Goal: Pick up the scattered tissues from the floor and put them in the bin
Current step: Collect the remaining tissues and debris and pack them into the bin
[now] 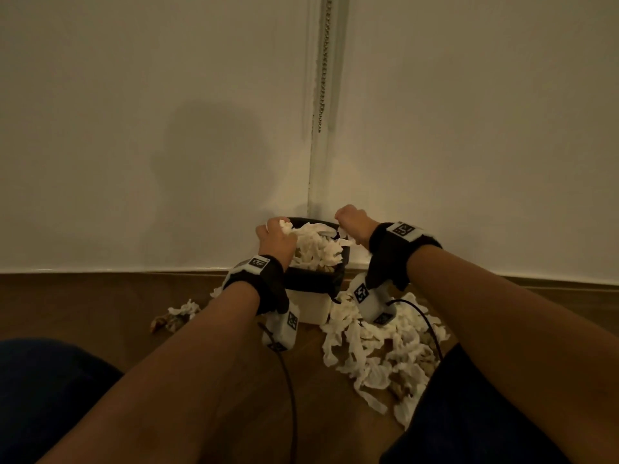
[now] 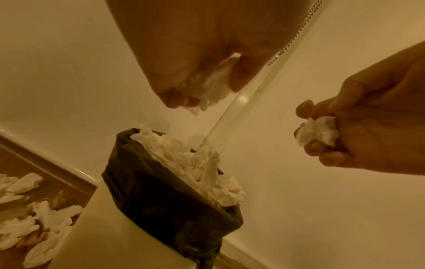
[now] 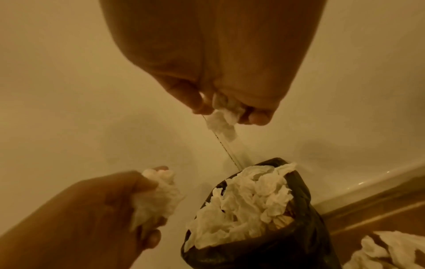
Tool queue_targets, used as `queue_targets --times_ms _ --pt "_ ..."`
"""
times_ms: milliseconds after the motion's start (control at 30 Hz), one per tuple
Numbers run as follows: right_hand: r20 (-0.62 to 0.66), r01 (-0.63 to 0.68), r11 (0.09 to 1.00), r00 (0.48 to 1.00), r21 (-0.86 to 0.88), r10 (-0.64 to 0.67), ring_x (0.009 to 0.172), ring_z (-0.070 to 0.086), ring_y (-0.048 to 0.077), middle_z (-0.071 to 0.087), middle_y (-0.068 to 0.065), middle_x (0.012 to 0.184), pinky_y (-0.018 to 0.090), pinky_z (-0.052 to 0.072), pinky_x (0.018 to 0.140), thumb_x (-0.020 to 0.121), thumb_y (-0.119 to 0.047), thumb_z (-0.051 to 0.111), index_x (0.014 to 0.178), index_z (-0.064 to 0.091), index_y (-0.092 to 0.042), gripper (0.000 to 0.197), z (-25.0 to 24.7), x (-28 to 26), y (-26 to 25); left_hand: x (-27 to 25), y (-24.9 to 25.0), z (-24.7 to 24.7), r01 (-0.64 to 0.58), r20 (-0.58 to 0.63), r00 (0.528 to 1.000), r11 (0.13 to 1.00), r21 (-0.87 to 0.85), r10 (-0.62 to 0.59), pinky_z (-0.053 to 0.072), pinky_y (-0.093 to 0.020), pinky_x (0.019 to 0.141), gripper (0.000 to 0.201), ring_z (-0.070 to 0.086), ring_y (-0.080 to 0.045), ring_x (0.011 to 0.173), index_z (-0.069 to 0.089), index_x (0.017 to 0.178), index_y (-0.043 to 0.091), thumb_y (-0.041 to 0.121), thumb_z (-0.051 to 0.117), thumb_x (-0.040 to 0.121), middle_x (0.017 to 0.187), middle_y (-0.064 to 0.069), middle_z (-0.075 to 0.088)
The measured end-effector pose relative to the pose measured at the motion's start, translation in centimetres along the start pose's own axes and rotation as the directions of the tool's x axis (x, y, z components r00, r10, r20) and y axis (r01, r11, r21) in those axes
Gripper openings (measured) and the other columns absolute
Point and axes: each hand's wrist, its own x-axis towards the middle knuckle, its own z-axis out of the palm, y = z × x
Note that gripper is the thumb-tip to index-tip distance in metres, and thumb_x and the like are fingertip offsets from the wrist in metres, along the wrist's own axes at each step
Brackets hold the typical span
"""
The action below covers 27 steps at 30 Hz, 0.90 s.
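Both hands hover over the bin (image 1: 310, 308): the left hand (image 1: 275, 241) grips a tissue wad (image 2: 212, 87), the right hand (image 1: 351, 224) another wad (image 3: 224, 116). More tissues (image 1: 378, 360) lie scattered on the floor (image 1: 100, 306) beside the heaped bin.

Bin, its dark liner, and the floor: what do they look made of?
Cream bin: likely plastic, smooth and matte, its wall plain and seamless. Black liner bag: thin plastic film, slightly glossy, crinkled and folded over the rim. Brown floor: wood or wood-look laminate, with low sheen; the dim light leaves it open.
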Motion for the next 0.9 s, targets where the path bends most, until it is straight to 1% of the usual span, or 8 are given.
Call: queue_targets --times_ms 167,267,333,467,567,667,800,900 --pt "0.013 0.019 0.986 1.000 -0.167 -0.017 0.122 0.043 0.036 0.029 0.017 0.140 0.035 0.040 0.100 0.094 -0.006 0.048 0.136 0.041 -0.011 0.042 1.0 2.3 2.0 0.9 -1.3 1.2 0.031 -0.071 0.997 0.993 0.112 -0.023 0.032 -0.040 0.102 0.039 0.034 -0.037 0.126 0.037 0.135 0.006 0.017 0.036 0.098 0.141 -0.021 0.028" --pt "0.032 0.071 0.970 0.997 -0.233 -0.065 0.121 0.047 0.031 0.044 0.015 0.135 0.033 0.041 0.098 0.088 -0.006 0.061 0.129 0.052 -0.010 0.042 1.0 3.6 3.3 1.4 -3.1 1.5 0.008 -0.080 0.997 0.997 0.074 -0.002 0.026 -0.026 0.104 0.043 0.035 -0.034 0.126 0.032 0.140 0.009 0.012 0.039 0.098 0.146 -0.017 0.014" --pt "0.014 0.089 0.980 0.996 -0.177 -0.088 0.118 0.052 0.028 0.054 0.013 0.129 0.031 0.043 0.096 0.084 -0.005 0.065 0.123 0.059 -0.010 0.039 0.9 4.4 4.3 1.5 -4.3 1.5 0.020 -0.095 0.995 0.996 0.088 -0.012 0.026 -0.023 0.104 0.042 0.039 -0.034 0.123 0.036 0.139 0.016 0.013 0.040 0.098 0.148 -0.015 0.002" --pt "-0.076 0.046 0.998 0.996 0.049 -0.042 0.111 0.058 0.029 0.059 0.014 0.123 0.038 0.048 0.096 0.085 -0.009 0.063 0.122 0.057 -0.011 0.038 1.4 5.6 5.7 1.7 -6.5 1.6 0.029 -0.056 0.998 0.989 0.144 -0.021 0.029 -0.038 0.111 0.044 0.039 -0.041 0.127 0.035 0.141 0.024 0.023 0.043 0.098 0.151 -0.019 -0.001" --pt "-0.073 0.045 0.998 0.996 0.041 -0.042 0.114 0.055 0.026 0.059 0.010 0.124 0.032 0.044 0.098 0.082 -0.019 0.070 0.122 0.059 -0.013 0.042 2.1 6.3 6.6 2.3 -7.4 2.0 -0.046 -0.041 0.998 0.980 0.194 0.055 0.029 -0.039 0.111 0.044 0.044 -0.039 0.124 0.034 0.141 0.026 0.026 0.041 0.098 0.150 -0.020 0.013" --pt "-0.055 0.057 0.996 0.997 0.069 -0.054 0.111 0.056 0.024 0.061 0.008 0.121 0.027 0.042 0.089 0.082 -0.026 0.070 0.117 0.063 -0.015 0.038 3.4 6.9 7.2 2.9 -8.1 2.4 -0.088 -0.033 0.993 0.917 0.390 0.109 0.013 -0.040 0.117 0.042 0.037 -0.034 0.129 0.033 0.141 0.027 0.034 0.035 0.099 0.136 -0.019 0.044" --pt "-0.120 0.041 0.998 0.992 0.053 -0.034 0.108 0.059 0.023 0.065 0.008 0.115 0.022 0.041 0.082 0.083 -0.025 0.070 0.108 0.070 -0.012 0.028 5.0 7.9 7.2 3.3 -7.9 2.9 -0.085 0.014 0.996 0.938 0.336 0.085 0.037 -0.041 0.104 0.044 0.046 -0.035 0.117 0.036 0.140 0.025 0.035 0.039 0.098 0.131 -0.019 0.040" --pt "-0.134 -0.029 0.999 0.991 -0.022 0.025 0.110 0.059 0.022 0.066 0.008 0.117 0.020 0.041 0.084 0.087 -0.020 0.065 0.107 0.071 -0.008 0.024 5.6 8.6 7.0 3.6 -7.8 3.3 -0.124 0.047 0.992 0.908 0.401 0.114 0.037 -0.040 0.103 0.042 0.045 -0.033 0.119 0.037 0.139 0.024 0.033 0.040 0.098 0.132 -0.018 0.039"
